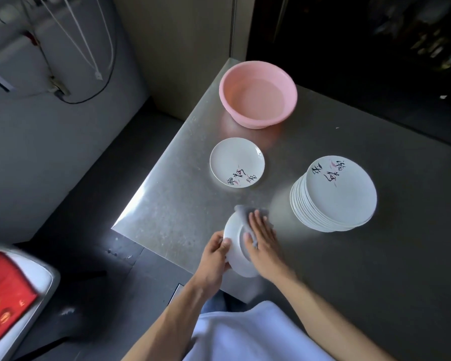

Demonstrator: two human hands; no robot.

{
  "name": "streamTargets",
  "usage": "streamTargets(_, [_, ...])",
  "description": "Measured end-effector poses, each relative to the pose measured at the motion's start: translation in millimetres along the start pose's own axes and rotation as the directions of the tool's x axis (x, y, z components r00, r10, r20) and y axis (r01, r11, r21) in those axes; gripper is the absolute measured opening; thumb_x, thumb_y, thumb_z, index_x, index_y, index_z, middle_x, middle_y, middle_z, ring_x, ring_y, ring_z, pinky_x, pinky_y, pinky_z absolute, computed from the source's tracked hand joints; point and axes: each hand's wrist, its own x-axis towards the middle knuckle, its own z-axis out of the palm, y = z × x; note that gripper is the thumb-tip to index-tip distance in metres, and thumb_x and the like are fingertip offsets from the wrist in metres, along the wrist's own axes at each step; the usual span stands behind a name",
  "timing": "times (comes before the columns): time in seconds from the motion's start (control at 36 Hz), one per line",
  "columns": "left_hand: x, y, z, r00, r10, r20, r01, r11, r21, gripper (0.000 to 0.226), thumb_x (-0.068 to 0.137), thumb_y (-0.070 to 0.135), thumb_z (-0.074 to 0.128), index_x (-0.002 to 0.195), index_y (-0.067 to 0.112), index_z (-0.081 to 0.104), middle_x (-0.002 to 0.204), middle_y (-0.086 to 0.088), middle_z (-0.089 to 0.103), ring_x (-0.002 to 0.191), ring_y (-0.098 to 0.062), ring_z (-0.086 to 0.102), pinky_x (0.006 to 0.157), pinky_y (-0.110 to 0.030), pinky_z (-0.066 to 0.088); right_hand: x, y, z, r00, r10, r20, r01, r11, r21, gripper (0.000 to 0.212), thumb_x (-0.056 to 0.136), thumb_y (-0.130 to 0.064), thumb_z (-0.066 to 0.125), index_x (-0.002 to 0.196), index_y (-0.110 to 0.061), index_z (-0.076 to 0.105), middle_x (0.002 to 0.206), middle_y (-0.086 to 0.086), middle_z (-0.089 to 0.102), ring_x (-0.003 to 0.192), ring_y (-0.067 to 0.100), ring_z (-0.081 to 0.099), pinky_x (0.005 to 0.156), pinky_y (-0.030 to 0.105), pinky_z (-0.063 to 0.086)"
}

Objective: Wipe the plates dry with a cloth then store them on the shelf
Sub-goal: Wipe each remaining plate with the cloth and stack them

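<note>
A white plate (235, 246) is held tilted on edge above the near corner of the steel table (182, 194). My left hand (215, 252) grips its left rim. My right hand (262, 239) lies flat with straight fingers, pressing a grey cloth (245, 213) against the plate's other face. One white plate with black calligraphy (237, 162) lies alone on the table, further back. A tall stack of the same plates (333, 195) stands to the right.
A pink plastic basin (258, 93) sits at the table's far corner. The table's left edge drops to a dark floor. A red and white object (8, 303) is at the lower left. Cables hang on the wall at upper left.
</note>
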Motion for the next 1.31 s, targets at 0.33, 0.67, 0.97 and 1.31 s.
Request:
streamTargets(0.33, [2.0,24.1,-6.7,0.995,0.012,0.098,-0.016,0.999,0.036,0.029,0.107,0.01,0.051,0.124,0.025,0.07,0.118,-0.003,0.076,0.102,-0.018,0.072,0.079,-0.035,0.058,-0.7,-20.6,-5.3,0.94,-0.341,0.012,0.337,0.934,0.123,0.058,0.103,-0.059,0.015,0.154,-0.031,0.026,0.163,-0.017,0.019,0.153,0.003,0.003,0.124,0.026,-0.002])
streamTargets(0.67, [8.6,20.4,-5.1,0.998,0.028,0.059,-0.033,0.997,0.071,0.024,0.107,0.006,0.051,0.125,0.016,0.065,0.113,-0.007,0.075,0.097,-0.017,0.072,0.082,-0.038,0.06,-11.7,-4.0,-5.7,0.926,-0.378,-0.009,0.377,0.922,0.086,0.06,0.106,-0.051,0.024,0.157,-0.019,0.028,0.166,-0.009,0.014,0.154,0.01,0.003,0.125,0.031,0.005])
streamTargets(0.97, [13.6,23.2,-0.3,0.994,-0.063,0.087,0.069,0.995,-0.078,0.042,0.074,0.01,0.053,0.113,0.013,0.068,0.097,-0.011,0.064,0.078,-0.021,0.058,0.067,-0.031,0.046,13.9,-12.8,-17.1,0.989,0.082,-0.124,-0.018,0.896,0.445,0.059,0.099,-0.049,0.021,0.156,-0.035,0.027,0.164,-0.014,0.022,0.15,0.003,0.018,0.122,0.025,0.02])
streamTargets(1.31, [15.2,26.0,0.5,0.993,-0.043,0.113,0.032,0.994,0.104,0.028,0.104,0.008,0.055,0.125,0.016,0.072,0.104,-0.003,0.076,0.088,-0.014,0.07,0.074,-0.03,0.057,11.4,10.2,-8.1,0.987,0.131,-0.088,-0.115,0.979,0.167,0.082,0.092,-0.057,0.008,0.158,-0.01,0.022,0.165,0.008,0.024,0.153,0.019,0.018,0.124,0.038,0.013])
